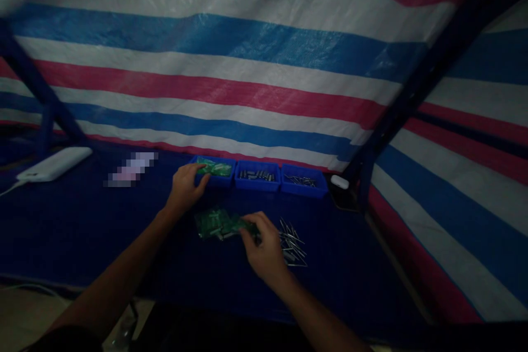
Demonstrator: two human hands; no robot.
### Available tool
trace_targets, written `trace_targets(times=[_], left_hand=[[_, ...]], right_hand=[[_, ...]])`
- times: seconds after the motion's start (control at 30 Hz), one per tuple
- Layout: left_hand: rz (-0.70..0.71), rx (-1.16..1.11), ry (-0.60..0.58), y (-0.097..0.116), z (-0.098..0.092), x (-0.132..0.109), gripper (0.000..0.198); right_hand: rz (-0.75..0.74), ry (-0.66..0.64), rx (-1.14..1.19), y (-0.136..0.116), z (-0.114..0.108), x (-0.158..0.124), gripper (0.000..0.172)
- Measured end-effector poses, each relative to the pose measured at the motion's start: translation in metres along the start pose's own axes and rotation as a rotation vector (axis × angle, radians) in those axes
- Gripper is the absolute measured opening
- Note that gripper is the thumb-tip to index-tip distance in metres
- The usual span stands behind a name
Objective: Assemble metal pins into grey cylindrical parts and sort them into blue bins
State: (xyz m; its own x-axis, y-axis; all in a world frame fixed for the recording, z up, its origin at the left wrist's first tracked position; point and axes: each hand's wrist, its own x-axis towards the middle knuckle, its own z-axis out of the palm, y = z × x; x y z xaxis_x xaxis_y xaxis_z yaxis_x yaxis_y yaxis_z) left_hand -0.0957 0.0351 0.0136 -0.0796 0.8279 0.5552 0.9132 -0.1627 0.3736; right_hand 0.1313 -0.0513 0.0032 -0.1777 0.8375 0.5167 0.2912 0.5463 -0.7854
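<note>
My left hand (185, 187) reaches to the leftmost of three blue trays (226, 177), its fingers curled at the tray's near rim over green circuit boards (214, 168); I cannot make out a held piece. My right hand (266, 250) rests on the dark blue table, fingers pinched on the right end of a green circuit board in a small pile (218, 224). A heap of loose metal pins (292, 245) lies just right of that hand.
The middle tray (258, 176) and right tray (303, 180) hold small metal parts. A white power bank (53, 165) lies far left, a small white object (339, 181) right of the trays. A striped tarp hangs behind; dark blue frame posts stand left and right.
</note>
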Motion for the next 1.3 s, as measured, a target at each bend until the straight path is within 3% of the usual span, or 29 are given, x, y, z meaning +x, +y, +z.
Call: trace_targets(times=[0.07,0.1,0.13,0.23,0.3,0.4,0.53,0.63,0.7,0.77,0.87,0.93,1.0,1.13,1.2,1.3], left_hand=[[-0.011,-0.136,0.064,0.018,-0.009,-0.002,0.034],[-0.006,-0.252,0.022,0.030,-0.013,-0.003,0.033],[-0.028,-0.393,-0.060,0.043,-0.017,-0.003,0.033],[-0.197,-0.849,-0.527,0.080,-0.022,-0.001,0.044],[-0.219,-1.017,-0.622,0.095,-0.019,0.001,0.034],[-0.191,-1.110,-0.427,0.103,-0.007,0.003,0.028],[0.022,-0.909,-0.087,0.101,0.005,0.006,0.022],[0.261,-0.668,-0.028,0.100,0.008,0.007,0.016],[0.382,-0.541,-0.048,0.097,0.009,0.009,0.015],[0.420,-0.481,-0.089,0.093,0.011,0.013,0.018],[0.241,-0.586,-0.169,0.085,0.016,0.019,0.028],[-0.001,-0.733,-0.220,0.079,0.020,0.019,0.039],[-0.198,-0.855,-0.285,0.074,0.023,0.015,0.038],[-0.308,-0.954,-0.392,0.064,0.019,0.010,0.021],[-0.298,-0.877,-0.300,0.054,0.013,0.018,0.017],[-0.217,-0.561,-0.016,0.033,0.001,0.042,0.014]], right_hand=[[-0.037,0.076,0.030,0.000,-0.006,0.012,0.010],[-0.071,0.117,0.033,0.000,-0.009,0.019,0.010],[-0.109,0.159,0.028,-0.001,-0.012,0.026,0.009],[-0.170,0.264,0.005,-0.001,-0.019,0.041,0.009],[-0.191,0.267,-0.018,0.000,-0.020,0.046,0.012],[-0.161,0.259,-0.075,0.007,-0.020,0.050,0.016],[0.110,0.247,0.024,0.014,-0.024,0.068,0.014],[0.308,0.120,0.292,0.016,-0.023,0.086,0.029],[0.350,0.157,0.392,0.018,-0.018,0.093,0.031],[0.280,0.259,0.358,0.024,-0.012,0.094,0.027],[0.033,0.273,0.068,0.036,-0.004,0.085,0.021],[-0.129,0.165,-0.143,0.043,-0.002,0.078,0.022],[-0.232,0.067,-0.269,0.046,0.000,0.073,0.027],[-0.294,0.033,-0.355,0.044,0.006,0.070,0.036],[-0.283,0.051,-0.372,0.041,0.009,0.069,0.035],[-0.213,0.112,-0.400,0.041,0.010,0.065,0.030]])
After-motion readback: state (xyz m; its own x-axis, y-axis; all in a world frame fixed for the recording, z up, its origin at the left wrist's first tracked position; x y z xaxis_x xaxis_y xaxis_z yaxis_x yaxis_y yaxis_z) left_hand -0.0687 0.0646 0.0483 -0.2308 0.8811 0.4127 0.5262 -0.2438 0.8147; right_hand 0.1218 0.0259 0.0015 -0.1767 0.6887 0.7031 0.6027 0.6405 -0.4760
